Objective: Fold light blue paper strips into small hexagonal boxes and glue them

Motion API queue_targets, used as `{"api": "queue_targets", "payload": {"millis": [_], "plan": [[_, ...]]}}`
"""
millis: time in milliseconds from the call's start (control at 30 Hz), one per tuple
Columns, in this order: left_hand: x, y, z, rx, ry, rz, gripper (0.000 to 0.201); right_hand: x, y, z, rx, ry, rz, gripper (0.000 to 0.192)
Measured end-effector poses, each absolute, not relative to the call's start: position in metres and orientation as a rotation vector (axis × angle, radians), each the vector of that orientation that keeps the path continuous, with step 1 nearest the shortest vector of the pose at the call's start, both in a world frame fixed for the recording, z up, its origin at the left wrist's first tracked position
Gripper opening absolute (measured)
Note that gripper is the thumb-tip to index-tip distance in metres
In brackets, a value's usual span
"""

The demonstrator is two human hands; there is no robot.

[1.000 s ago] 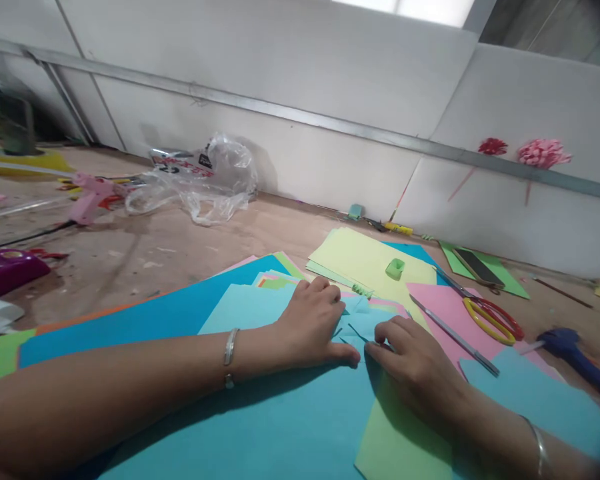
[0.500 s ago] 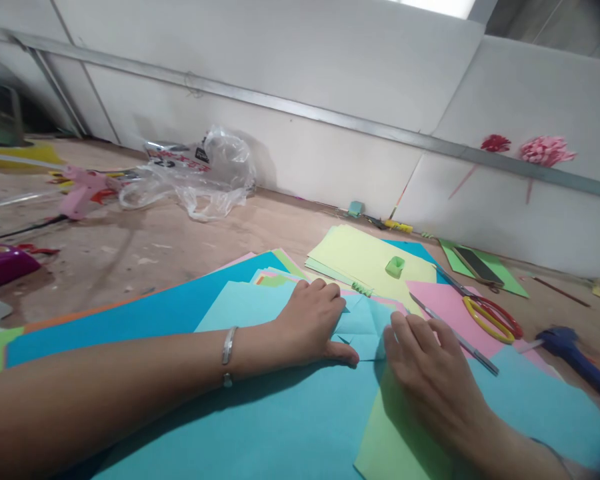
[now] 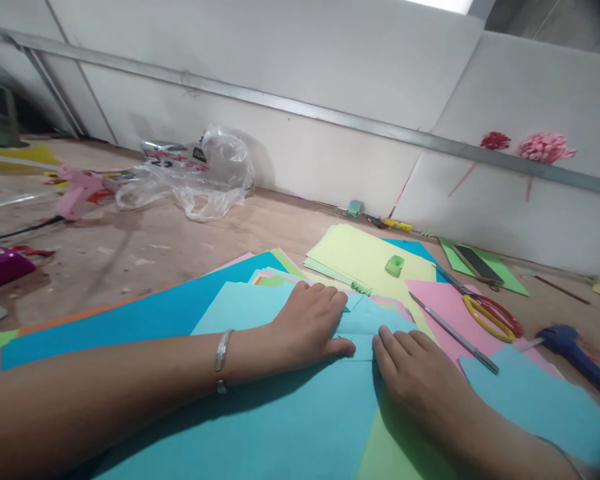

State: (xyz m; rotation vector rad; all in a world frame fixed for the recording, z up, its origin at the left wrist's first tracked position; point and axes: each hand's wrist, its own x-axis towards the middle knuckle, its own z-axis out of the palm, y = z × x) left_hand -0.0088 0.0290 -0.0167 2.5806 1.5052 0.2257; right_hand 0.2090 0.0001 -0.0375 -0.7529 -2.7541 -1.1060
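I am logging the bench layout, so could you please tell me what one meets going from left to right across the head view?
Purple tape dispenser → pink glue gun → clear plastic bag → left hand → right hand → yellow-handled scissors → blue tool.

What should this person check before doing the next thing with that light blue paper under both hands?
1. Left hand flat on light blue paper: ok.
2. Right hand pressing the paper too: ok.
3. Paper lying flat between the hands: ok.
4. Scissors apart from both hands, on the pink sheet: ok.
5. Crease sharp: cannot tell.
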Motion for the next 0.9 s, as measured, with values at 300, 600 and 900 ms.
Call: {"api": "queue_targets", "payload": {"millis": [300,600,900], "plan": [[-0.013,0.03,-0.021,2.629,1.482,0.315,0.038,0.208,-0.002,-0.04,-0.81,-2.767,-1.101,0.035],[-0.018,0.028,0.011,2.969,1.474,-0.144,0.021,0.202,0.0,-0.033,-0.916,-2.723,-0.933,0.019],[-0.033,0.014,-0.006,3.115,1.478,-0.191,0.018,0.208,0.017,-0.038,-1.06,-2.73,-0.539,0.02]]}}
